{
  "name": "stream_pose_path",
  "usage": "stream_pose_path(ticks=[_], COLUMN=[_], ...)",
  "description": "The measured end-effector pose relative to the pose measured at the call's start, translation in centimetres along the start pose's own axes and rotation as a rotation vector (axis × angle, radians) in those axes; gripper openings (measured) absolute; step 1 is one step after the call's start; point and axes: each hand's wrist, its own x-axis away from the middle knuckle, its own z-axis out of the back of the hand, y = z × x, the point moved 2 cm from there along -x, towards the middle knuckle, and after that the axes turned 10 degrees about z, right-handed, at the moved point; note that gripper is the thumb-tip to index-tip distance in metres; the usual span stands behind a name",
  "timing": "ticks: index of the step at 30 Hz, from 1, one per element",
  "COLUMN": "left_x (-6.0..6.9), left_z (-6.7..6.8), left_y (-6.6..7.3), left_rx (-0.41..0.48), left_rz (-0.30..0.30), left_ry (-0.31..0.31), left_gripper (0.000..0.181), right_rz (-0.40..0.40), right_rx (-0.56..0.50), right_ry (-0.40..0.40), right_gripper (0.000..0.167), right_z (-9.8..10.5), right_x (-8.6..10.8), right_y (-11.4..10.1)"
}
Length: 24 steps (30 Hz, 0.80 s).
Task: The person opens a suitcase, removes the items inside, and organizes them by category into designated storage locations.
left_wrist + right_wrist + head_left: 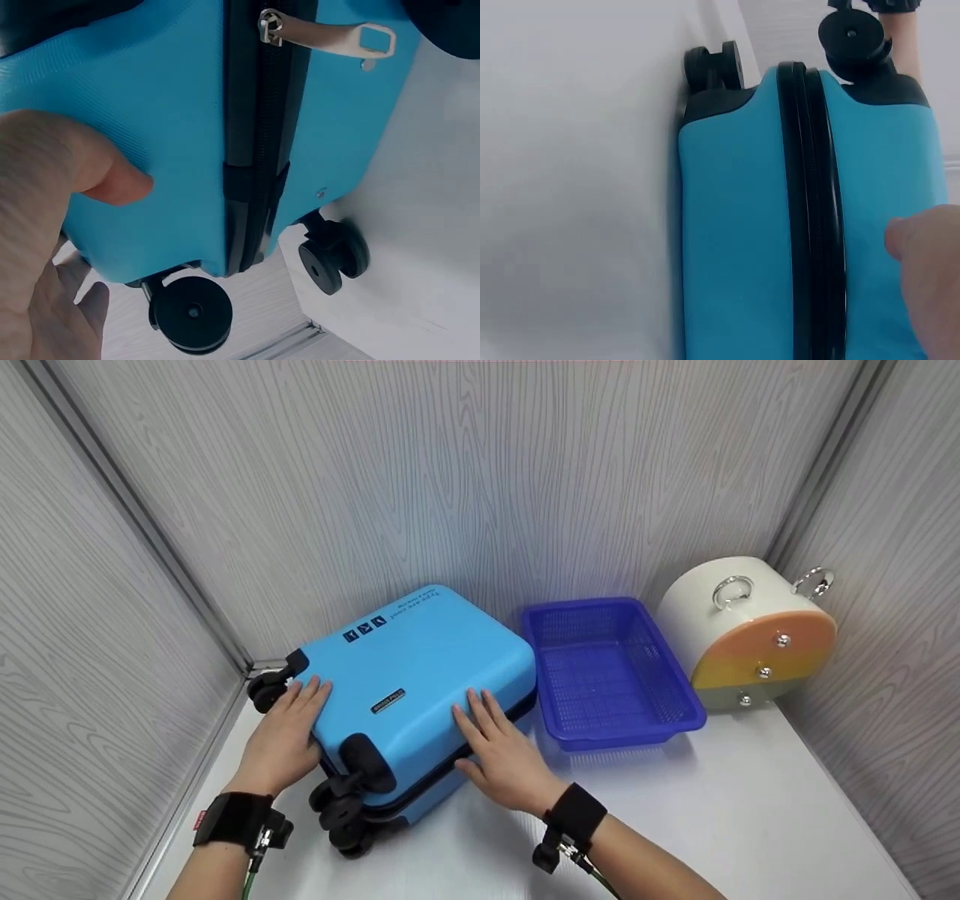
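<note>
A light blue hard-shell suitcase (427, 660) lies flat on the white table, its black caster wheels (341, 814) toward the left and front. My left hand (281, 739) rests on its wheeled end, fingers extended over the top edge and thumb (116, 176) against the shell. On the near long side, my right hand (506, 757) touches the top edge with straight fingers, its thumb lower by the black zipper band (814, 225). A metal zipper pull (337, 37) shows at the wheeled end in the left wrist view.
Right of the suitcase stands a blue plastic basket (555, 720) with perforated sides. Beyond it is a white rounded case (705, 604) with an orange, yellow and green striped front and silver ring handles. Grey wood-grain panels (465, 472) enclose the white table (750, 810) on three sides.
</note>
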Motion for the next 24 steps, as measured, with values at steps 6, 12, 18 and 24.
stream_pose_path(ticks=[6, 12, 18, 24], left_x=[0.9, 1.5, 1.7, 1.3], left_z=[0.4, 1.0, 0.3, -1.4], left_y=[1.0, 1.8, 1.9, 2.9], left_rx=[-0.041, -0.101, -0.086, -0.01], left_rz=[-0.003, -0.074, -0.134, -0.151], left_ry=[0.014, -0.008, 0.051, 0.136], left_gripper=[0.073, 0.075, 0.073, 0.071], right_rz=[0.027, -0.019, -0.059, -0.122], right_rx=[0.033, 0.009, -0.023, -0.186], right_ry=[-0.008, 0.036, 0.025, -0.021], right_gripper=[0.067, 0.058, 0.053, 0.057], right_z=[0.6, 1.4, 2.2, 2.9], right_x=[-0.1, -0.5, -0.9, -1.7], right_y=[1.7, 4.3, 6.1, 7.4])
